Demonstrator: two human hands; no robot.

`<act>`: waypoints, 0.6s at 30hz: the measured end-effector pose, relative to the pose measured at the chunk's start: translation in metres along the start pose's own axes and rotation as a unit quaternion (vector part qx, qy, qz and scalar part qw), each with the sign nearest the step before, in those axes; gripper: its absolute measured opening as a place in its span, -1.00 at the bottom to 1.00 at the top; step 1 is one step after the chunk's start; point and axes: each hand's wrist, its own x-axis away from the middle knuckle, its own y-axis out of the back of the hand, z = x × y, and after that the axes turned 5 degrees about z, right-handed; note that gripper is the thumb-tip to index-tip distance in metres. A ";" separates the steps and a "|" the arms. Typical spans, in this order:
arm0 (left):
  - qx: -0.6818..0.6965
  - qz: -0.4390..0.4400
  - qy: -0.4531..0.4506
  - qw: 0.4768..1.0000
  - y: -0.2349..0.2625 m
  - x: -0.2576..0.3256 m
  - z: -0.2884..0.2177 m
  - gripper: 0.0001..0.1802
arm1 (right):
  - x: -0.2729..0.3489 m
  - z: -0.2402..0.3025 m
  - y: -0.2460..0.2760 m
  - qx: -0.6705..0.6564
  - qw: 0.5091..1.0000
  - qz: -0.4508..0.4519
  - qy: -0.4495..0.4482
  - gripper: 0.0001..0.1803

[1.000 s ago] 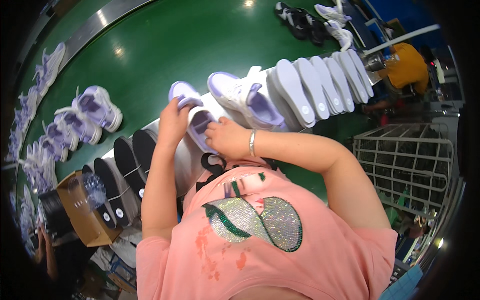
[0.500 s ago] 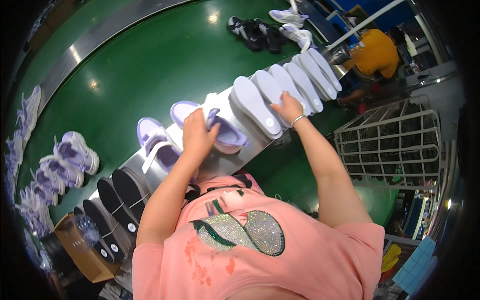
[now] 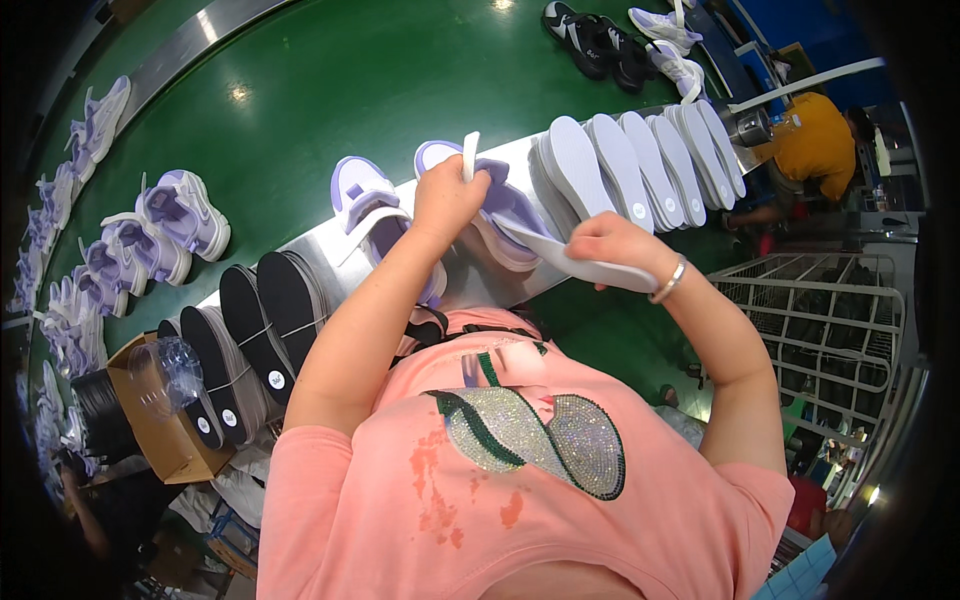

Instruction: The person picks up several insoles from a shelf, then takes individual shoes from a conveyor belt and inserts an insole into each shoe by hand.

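Note:
My left hand (image 3: 450, 198) is closed on the front of a white and lilac sneaker (image 3: 513, 250), gripping its raised tongue and pale strap. That shoe rests on a metal ledge, toe pointing away from me. In my right hand (image 3: 622, 246) is a light grey insole (image 3: 553, 252), pinched near its heel end. Its front end reaches into the sneaker's opening; how deep it goes is hidden. A matching sneaker (image 3: 362, 188) stands just left, partly behind my left forearm. Stacks of light grey insoles (image 3: 574, 168) line the ledge to the right.
Beyond the metal ledge (image 3: 318, 249) runs a green belt (image 3: 300, 110) carrying lilac sneakers (image 3: 185, 215) and black shoes (image 3: 590, 45). Bundled black insoles (image 3: 290, 295) and a cardboard box (image 3: 165, 430) are left. A wire cart (image 3: 800, 320) and a person in yellow (image 3: 815, 140) are right.
My right hand has taken an insole from the stacks and brought it left to the sneaker. My left hand now grips the tongue. The whole view has shifted.

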 end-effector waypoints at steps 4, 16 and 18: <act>-0.006 0.014 -0.029 0.999 -0.001 0.007 -0.001 -0.65 | -0.066 -0.018 -0.039 0.376 0.904 -0.152 0.133 -0.72; -0.037 -0.057 -0.048 0.997 -0.013 0.010 0.008 -0.74 | -0.034 0.008 -0.048 0.560 0.805 -0.144 0.134 -0.80; -0.035 -0.056 -0.048 0.997 -0.014 0.010 0.009 -0.75 | -0.051 0.006 -0.052 0.551 0.808 -0.133 0.159 -0.85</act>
